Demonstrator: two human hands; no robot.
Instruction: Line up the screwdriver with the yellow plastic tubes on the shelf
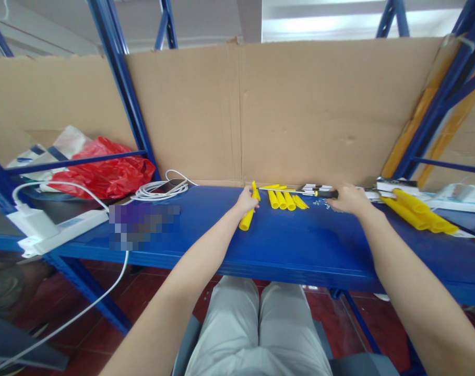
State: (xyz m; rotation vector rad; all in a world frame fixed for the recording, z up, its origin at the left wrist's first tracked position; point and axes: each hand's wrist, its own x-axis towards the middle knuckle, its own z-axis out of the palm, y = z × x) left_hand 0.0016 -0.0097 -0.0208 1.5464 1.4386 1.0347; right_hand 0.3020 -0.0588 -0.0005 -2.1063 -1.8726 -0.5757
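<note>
In the head view my left hand (247, 201) is closed around a yellow tube (246, 220), which slants with its open end toward me. Several more yellow tubes (282, 200) lie side by side just right of it. A long screwdriver (325, 194) with a dark handle stretches across their far ends, its thin shaft pointing left toward the held tube. My right hand (352, 199) has curled fingers at the butt of the handle and appears to grip it; the fingertips are partly hidden. Small metal pieces (327, 204), too small to name, are scattered beside this hand.
Another pile of yellow tubes (419, 213) lies right on the blue shelf (300, 245). A cardboard sheet (300, 109) stands behind. At left are a red plastic bag (108, 169), coiled white cable (153, 191), a phone (170, 185) and a power strip (71, 230).
</note>
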